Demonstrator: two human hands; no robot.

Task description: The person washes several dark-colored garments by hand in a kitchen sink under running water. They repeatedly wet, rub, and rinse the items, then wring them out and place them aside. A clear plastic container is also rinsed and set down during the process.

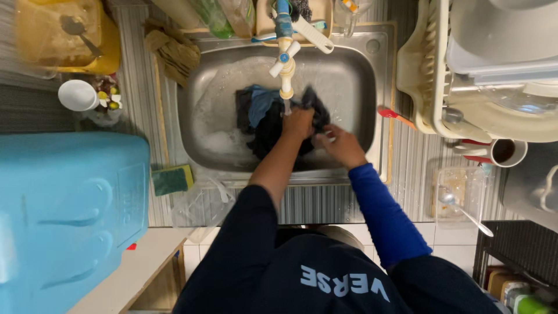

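Head view shows the left hand [298,123] and right hand [343,145], each grip grasping dark wet cloth [264,125] under the tap [285,58] in the soapy steel sink [360,75].

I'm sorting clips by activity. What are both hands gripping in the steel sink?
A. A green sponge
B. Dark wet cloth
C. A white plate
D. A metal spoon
B: both the left hand and right hand clutch the dark wet cloth under the white tap in the sudsy steel sink.
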